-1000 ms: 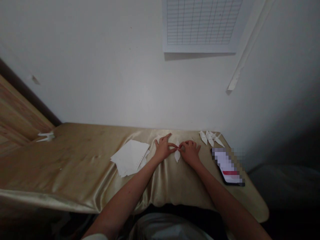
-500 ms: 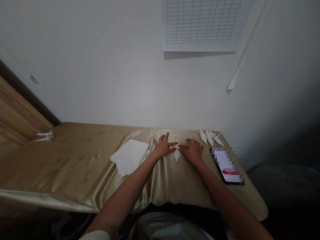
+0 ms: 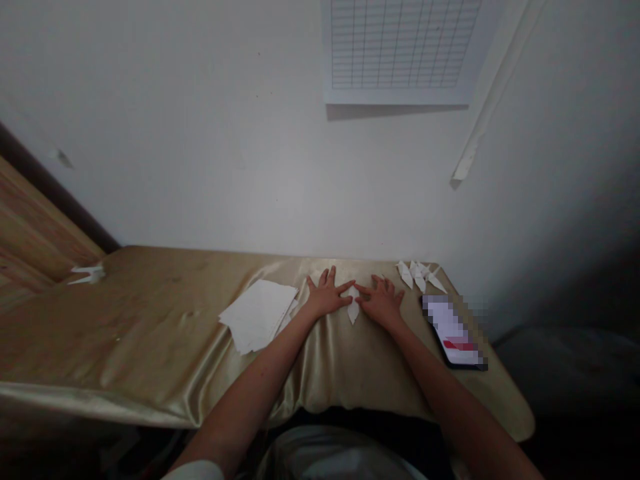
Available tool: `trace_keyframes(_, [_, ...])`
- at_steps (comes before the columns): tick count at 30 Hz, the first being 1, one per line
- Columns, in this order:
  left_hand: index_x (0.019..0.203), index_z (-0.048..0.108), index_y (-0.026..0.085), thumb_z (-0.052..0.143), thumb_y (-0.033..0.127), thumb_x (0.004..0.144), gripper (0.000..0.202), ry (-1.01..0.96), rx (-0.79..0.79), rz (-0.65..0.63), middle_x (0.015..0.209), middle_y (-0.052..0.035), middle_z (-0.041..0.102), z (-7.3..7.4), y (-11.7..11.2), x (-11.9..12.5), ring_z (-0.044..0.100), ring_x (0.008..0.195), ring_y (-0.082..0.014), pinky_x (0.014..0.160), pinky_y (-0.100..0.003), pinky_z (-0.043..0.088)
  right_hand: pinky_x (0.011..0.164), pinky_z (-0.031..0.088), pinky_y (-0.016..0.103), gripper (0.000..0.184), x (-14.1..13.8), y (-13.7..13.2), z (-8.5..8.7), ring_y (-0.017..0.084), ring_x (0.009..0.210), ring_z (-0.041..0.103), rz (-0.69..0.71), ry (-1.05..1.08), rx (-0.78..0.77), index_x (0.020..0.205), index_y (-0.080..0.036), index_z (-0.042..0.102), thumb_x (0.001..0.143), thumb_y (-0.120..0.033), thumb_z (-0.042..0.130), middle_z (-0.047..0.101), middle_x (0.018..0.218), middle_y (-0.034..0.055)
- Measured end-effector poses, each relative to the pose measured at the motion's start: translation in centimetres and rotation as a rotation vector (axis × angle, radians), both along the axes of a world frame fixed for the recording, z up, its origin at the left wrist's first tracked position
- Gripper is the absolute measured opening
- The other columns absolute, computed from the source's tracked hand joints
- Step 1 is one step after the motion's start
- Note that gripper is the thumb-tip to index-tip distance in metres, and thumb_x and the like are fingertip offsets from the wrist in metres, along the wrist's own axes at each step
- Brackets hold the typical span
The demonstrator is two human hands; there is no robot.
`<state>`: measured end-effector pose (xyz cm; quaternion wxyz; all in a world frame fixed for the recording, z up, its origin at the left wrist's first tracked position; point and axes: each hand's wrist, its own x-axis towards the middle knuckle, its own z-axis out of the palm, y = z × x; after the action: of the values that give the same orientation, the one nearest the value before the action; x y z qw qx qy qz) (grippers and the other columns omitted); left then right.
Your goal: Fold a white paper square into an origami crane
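A small folded white paper piece point(image 3: 353, 309) lies on the gold satin cloth point(image 3: 150, 333) of the table, pointed end toward me. My left hand point(image 3: 327, 295) lies flat beside it with fingers spread, its forefinger and thumb pressing the paper's upper left edge. My right hand point(image 3: 383, 298) mirrors it from the right, fingers stretched out, forefinger tip on the paper's top. Both hands press down and hold nothing up.
A stack of white paper sheets point(image 3: 259, 315) lies left of my hands. Several finished folded paper pieces point(image 3: 419, 275) sit at the back right by the wall. A phone point(image 3: 453, 330) lies to the right. Another folded paper point(image 3: 86, 273) rests far left.
A second ago both hands pinched the top of the paper with curled fingers. Since then the fingers have stretched out flat and now press the paper onto the cloth.
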<state>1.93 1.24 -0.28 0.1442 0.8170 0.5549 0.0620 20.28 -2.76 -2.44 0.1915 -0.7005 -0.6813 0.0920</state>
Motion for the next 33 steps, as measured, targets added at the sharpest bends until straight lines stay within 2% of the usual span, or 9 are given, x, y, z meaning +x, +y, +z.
trace_keyframes(8, [0.153,0.040,0.052,0.053,0.065,0.094,0.061,0.081,0.048,-0.022,0.174,-0.0036,0.012,-0.7,0.0,0.0,0.009,0.158,-0.0429,0.110,-0.085,-0.003,0.112,0.010,0.080,0.049,-0.7,-0.2,0.4,0.039,0.154,0.016,-0.039,-0.073,-0.080,0.142,-0.051,0.054,0.093,-0.047,0.060,0.030,0.165,0.0044])
trace_keyframes(11, [0.155,0.034,0.052,0.051,0.064,0.096,0.063,0.091,0.074,-0.033,0.173,-0.0048,0.015,-0.5,-0.2,-0.1,0.012,0.158,-0.0426,0.110,-0.085,0.001,0.115,0.010,0.075,0.052,-0.8,-0.6,0.5,0.036,0.153,0.018,-0.082,-0.068,-0.049,0.145,-0.045,0.052,0.094,-0.048,0.060,0.030,0.165,0.0064])
trace_keyframes(14, [0.156,0.028,0.055,0.056,0.060,0.095,0.067,0.034,0.075,-0.057,0.173,-0.0036,0.016,-0.1,-0.5,-0.4,0.015,0.157,-0.0411,0.111,-0.084,0.006,0.116,0.015,0.071,0.048,-0.7,-0.9,0.5,0.034,0.149,0.024,-0.099,-0.028,-0.002,0.140,-0.037,0.060,0.094,-0.049,0.061,0.037,0.159,0.0104])
trace_keyframes(15, [0.154,0.032,0.056,0.058,0.058,0.095,0.065,0.018,0.069,-0.071,0.173,-0.0018,0.016,0.0,-0.5,-0.5,0.015,0.157,-0.0412,0.111,-0.084,0.006,0.115,0.016,0.071,0.045,-0.6,-0.9,0.5,0.034,0.148,0.025,-0.096,-0.013,0.010,0.136,-0.036,0.063,0.093,-0.049,0.062,0.040,0.157,0.0112])
trace_keyframes(18, [0.140,0.054,0.059,0.060,0.056,0.095,0.045,-0.007,0.055,-0.093,0.173,0.0041,0.018,0.2,-0.6,-0.7,0.014,0.157,-0.0415,0.112,-0.084,0.004,0.115,0.019,0.070,0.036,-0.4,-0.9,0.5,0.035,0.144,0.031,-0.084,0.022,0.061,0.125,-0.033,0.071,0.091,-0.045,0.066,0.048,0.150,0.0124])
trace_keyframes(22, [0.125,0.069,0.053,0.056,0.057,0.097,0.031,-0.047,0.072,-0.073,0.171,0.0026,0.025,0.1,-0.5,-0.9,0.017,0.156,-0.0412,0.112,-0.084,0.006,0.114,0.020,0.070,0.026,-0.2,-0.8,0.4,0.037,0.140,0.036,-0.060,0.055,0.119,0.112,-0.032,0.077,0.088,-0.040,0.072,0.054,0.142,0.0118])
trace_keyframes(25, [0.121,0.072,0.049,0.065,0.057,0.092,0.030,-0.061,0.102,-0.068,0.168,-0.0005,0.030,0.0,-0.4,-1.0,0.018,0.156,-0.0422,0.111,-0.085,0.007,0.114,0.019,0.070,0.021,0.1,-0.8,0.3,0.037,0.138,0.038,-0.032,0.082,0.136,0.107,-0.033,0.079,0.087,-0.038,0.073,0.058,0.138,0.0113])
trace_keyframes(29, [0.126,0.069,0.047,0.074,0.056,0.086,0.041,-0.067,0.119,-0.047,0.166,-0.0042,0.033,0.0,-0.5,-1.1,0.020,0.155,-0.0422,0.110,-0.086,0.008,0.114,0.018,0.070,0.014,0.2,-0.7,0.1,0.036,0.137,0.039,0.026,0.119,0.155,0.099,-0.034,0.081,0.087,-0.035,0.074,0.061,0.134,0.0094])
trace_keyframes(33, [0.123,0.071,0.045,0.076,0.052,0.085,0.038,-0.055,0.143,-0.066,0.167,-0.0049,0.033,-0.1,-0.4,-1.1,0.022,0.154,-0.0414,0.110,-0.086,0.009,0.114,0.024,0.063,0.011,0.2,-0.4,-0.3,0.034,0.133,0.042,0.070,0.139,0.192,0.094,-0.035,0.082,0.086,-0.033,0.075,0.065,0.128,0.0070])
